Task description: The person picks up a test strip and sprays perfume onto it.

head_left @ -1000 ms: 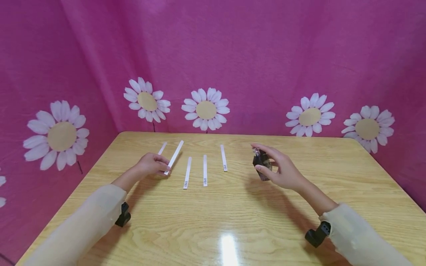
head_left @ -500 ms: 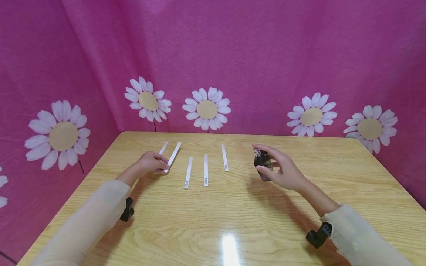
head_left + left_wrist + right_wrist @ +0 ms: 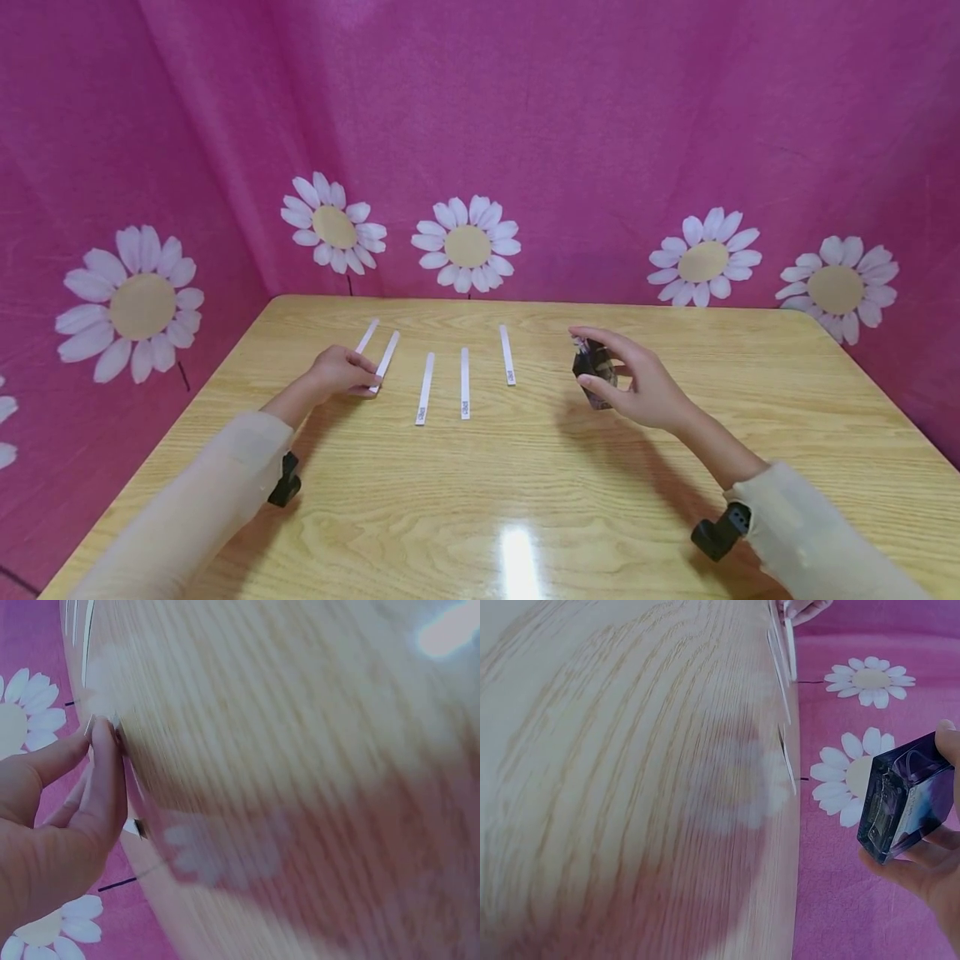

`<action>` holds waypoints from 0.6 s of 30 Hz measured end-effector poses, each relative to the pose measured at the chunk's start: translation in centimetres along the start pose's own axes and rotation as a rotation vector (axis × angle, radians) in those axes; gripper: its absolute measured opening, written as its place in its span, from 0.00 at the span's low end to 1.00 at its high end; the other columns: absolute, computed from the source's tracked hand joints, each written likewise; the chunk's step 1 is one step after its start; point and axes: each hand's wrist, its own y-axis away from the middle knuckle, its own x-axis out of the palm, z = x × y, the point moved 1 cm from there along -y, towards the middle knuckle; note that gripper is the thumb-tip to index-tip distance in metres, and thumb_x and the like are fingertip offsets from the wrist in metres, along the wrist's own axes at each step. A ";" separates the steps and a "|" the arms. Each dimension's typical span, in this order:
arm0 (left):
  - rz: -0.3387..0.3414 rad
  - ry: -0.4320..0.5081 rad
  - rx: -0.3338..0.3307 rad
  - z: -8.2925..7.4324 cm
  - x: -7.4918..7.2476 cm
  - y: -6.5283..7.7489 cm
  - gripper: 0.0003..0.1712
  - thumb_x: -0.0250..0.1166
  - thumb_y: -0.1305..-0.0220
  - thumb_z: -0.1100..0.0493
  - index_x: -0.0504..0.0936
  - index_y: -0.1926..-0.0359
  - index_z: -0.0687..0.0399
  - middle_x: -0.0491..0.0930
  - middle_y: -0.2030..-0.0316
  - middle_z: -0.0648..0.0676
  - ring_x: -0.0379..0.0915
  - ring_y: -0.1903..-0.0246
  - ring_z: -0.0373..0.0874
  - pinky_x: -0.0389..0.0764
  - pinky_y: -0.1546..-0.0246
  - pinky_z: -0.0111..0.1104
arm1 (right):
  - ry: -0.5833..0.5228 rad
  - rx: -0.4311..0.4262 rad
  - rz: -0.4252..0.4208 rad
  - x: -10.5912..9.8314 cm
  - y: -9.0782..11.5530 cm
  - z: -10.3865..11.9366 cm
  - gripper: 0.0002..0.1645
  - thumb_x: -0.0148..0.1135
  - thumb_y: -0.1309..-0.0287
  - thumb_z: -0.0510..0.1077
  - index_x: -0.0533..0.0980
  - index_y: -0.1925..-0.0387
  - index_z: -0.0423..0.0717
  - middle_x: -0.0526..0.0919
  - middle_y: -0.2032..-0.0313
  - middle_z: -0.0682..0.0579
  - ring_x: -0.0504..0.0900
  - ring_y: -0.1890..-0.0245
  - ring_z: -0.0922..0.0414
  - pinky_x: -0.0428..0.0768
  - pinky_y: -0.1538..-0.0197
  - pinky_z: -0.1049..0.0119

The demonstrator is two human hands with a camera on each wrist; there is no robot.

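Observation:
At the left of the table, in the head view, my left hand (image 3: 341,371) pinches the near end of a white perfume test strip (image 3: 386,360), low over the wood. Another strip (image 3: 367,335) lies just behind that hand, its near end hidden. To the right are three more strips, a near one (image 3: 425,390), a middle one (image 3: 465,385) and a far one (image 3: 507,356), each with dark print at its near end. My right hand (image 3: 645,387) grips a dark glass perfume bottle (image 3: 592,372) above the table; the right wrist view shows the bottle (image 3: 906,796) tilted, with purple-blue glass.
A wooden table (image 3: 600,517) carries everything, with a bright light reflection near its front. Behind and to the left hangs a magenta cloth (image 3: 570,125) printed with daisies, close to the table's far edge.
The strip in my left hand has come lower and its far end has dropped toward the table. My right hand and the perfume bottle have stayed nearly still.

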 end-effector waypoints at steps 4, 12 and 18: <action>-0.079 -0.163 0.063 -0.4 -0.2 0.6 0.13 0.69 0.44 0.65 0.81 0.61 0.73 0.80 0.76 0.51 0.76 0.79 0.32 0.83 0.72 0.25 | 0.001 0.004 -0.008 -0.2 0.1 -0.1 0.35 0.66 0.44 0.37 0.68 0.35 0.53 0.75 0.38 0.46 0.77 0.45 0.48 0.86 0.57 0.52; -0.146 -0.392 0.246 -1.0 0.2 1.4 0.20 0.69 0.44 0.59 0.80 0.55 0.69 0.83 0.59 0.65 0.79 0.60 0.52 0.81 0.59 0.34 | 0.012 -0.018 -0.007 -0.4 0.4 -0.3 0.35 0.66 0.44 0.36 0.68 0.35 0.52 0.74 0.37 0.45 0.78 0.45 0.47 0.87 0.58 0.51; -0.092 -0.398 0.337 -1.0 1.5 1.7 0.27 0.71 0.45 0.59 0.77 0.48 0.70 0.80 0.51 0.68 0.77 0.51 0.59 0.81 0.48 0.45 | 0.022 -0.031 -0.012 -0.6 0.6 -0.3 0.35 0.66 0.44 0.36 0.68 0.35 0.51 0.74 0.37 0.45 0.78 0.45 0.48 0.87 0.59 0.54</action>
